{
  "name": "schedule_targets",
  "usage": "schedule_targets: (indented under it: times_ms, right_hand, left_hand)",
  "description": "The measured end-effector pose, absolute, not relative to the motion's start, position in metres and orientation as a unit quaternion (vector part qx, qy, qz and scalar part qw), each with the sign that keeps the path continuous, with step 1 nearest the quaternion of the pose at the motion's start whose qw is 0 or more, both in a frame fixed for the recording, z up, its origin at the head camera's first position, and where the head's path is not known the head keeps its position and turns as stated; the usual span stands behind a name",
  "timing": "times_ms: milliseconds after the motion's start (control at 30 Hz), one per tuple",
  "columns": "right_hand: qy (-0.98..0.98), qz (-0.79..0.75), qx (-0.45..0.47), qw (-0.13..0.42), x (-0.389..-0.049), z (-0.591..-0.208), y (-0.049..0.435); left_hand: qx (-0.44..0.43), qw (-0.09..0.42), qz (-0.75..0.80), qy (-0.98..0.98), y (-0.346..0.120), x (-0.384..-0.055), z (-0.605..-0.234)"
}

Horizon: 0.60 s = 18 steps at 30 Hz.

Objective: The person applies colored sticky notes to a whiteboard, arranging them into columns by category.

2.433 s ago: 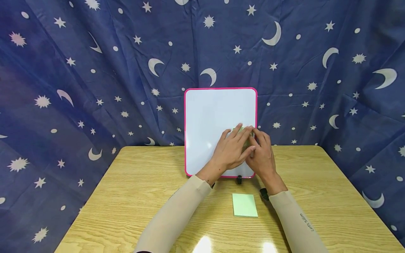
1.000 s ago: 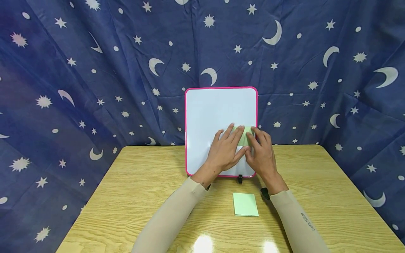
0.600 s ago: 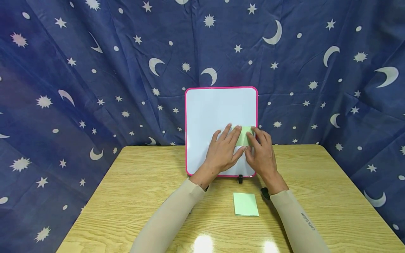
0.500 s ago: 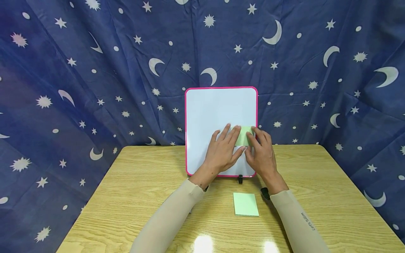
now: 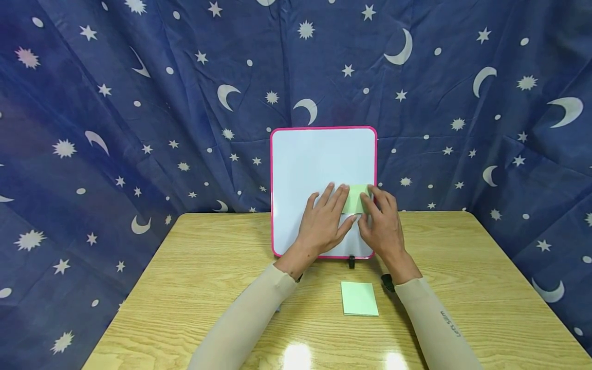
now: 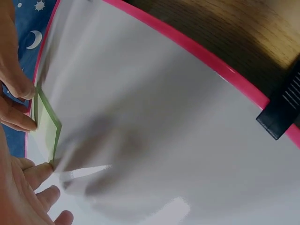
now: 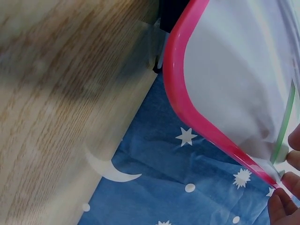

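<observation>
A whiteboard (image 5: 319,159) with a pink frame stands upright at the back of the table. Low on its right side lies a pale green sticky note (image 5: 354,199). My left hand (image 5: 322,226) rests on the board with fairly straight, spread fingers, their tips at the note's left edge. My right hand (image 5: 385,226) has bent fingers and holds the note's right end by the frame. In the left wrist view, the note's lower green edge (image 6: 57,136) stands out from the board between both hands. The right wrist view catches only the right fingertips (image 7: 293,159) beside the frame.
A pad of pale green sticky notes (image 5: 359,298) lies on the wooden table (image 5: 208,267) in front of the board. A black foot (image 5: 351,262) grips the board's bottom edge. Behind hangs a blue curtain (image 5: 176,103) with moons and stars. Something small and blue (image 5: 278,310) peeks out beside the left sleeve.
My left hand has slid leftward across the note, uncovering more of it. The right hand has stayed almost still at the note's right end.
</observation>
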State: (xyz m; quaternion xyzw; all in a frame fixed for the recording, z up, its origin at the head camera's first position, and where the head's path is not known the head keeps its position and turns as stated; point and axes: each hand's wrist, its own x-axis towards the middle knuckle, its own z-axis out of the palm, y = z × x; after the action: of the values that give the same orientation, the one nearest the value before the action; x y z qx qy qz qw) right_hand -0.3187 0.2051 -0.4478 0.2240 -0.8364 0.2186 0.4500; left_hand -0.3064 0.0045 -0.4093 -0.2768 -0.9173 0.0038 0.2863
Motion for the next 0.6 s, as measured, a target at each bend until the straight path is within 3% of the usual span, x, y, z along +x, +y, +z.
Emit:
schedule_targets:
  times_ms: [600]
  right_hand:
    - [-0.838,0.214,0.221,0.45,-0.3177,-0.4481,0.2054]
  left_hand:
    - [-0.281,0.288,0.033,-0.915,0.0049,-0.3008,-0.4185]
